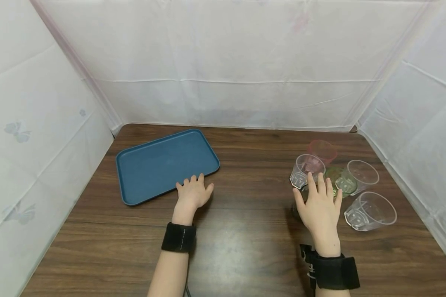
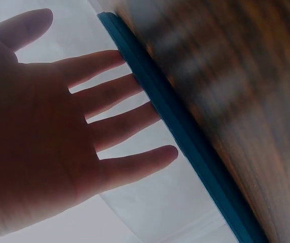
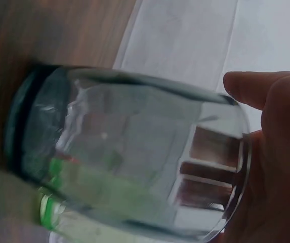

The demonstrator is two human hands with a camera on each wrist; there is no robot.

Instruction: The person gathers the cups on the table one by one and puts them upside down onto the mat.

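A blue rectangular tray [image 1: 163, 165] lies at the left of the table. My left hand [image 1: 193, 193] is at its near right edge, fingers spread and straight, with fingertips right at the rim in the left wrist view. On the right, my right hand [image 1: 321, 210] hovers over a smoky grey glass [image 3: 119, 152], mostly hidden beneath it in the head view. Its fingers are straight and spread. In the right wrist view the thumb is at one side of the glass's rim, and the other fingers show through the glass.
Around the right hand stand several tumblers: a clear glass [image 1: 299, 175] and a pink glass [image 1: 328, 154] behind, a green glass [image 1: 348, 185] beyond the fingers, and clear glasses [image 1: 371, 175] [image 1: 366, 214] to the right. White cloth walls [image 1: 230, 103] enclose the wooden table [image 1: 241, 165].
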